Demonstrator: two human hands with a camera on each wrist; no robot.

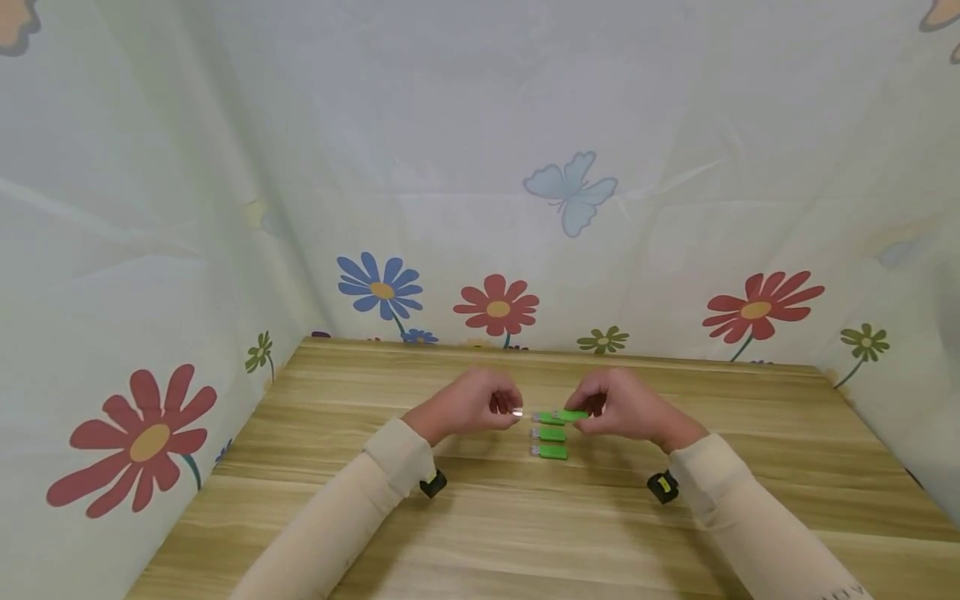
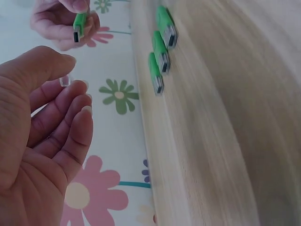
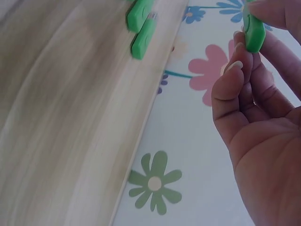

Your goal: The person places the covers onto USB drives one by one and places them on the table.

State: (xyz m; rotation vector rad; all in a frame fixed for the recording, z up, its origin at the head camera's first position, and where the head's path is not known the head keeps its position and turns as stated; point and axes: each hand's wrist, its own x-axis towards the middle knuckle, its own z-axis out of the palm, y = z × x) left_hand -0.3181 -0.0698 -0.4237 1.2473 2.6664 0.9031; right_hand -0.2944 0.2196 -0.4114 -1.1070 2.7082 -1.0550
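My left hand pinches a small clear cap between thumb and fingers. Opposite it, above the table, my right hand holds a green USB flash drive by its body. In the left wrist view that drive's metal plug is bare and points toward the left hand; cap and drive are apart. Below and between the hands, three more green flash drives lie in a column on the table: a near one, a middle one and a far one. Their plug ends, covered by clear caps, face left.
The wooden table ends at a white curtain printed with flowers and a butterfly, which also runs along both sides. A dark wrist camera hangs below the left sleeve, another dark camera below the right one.
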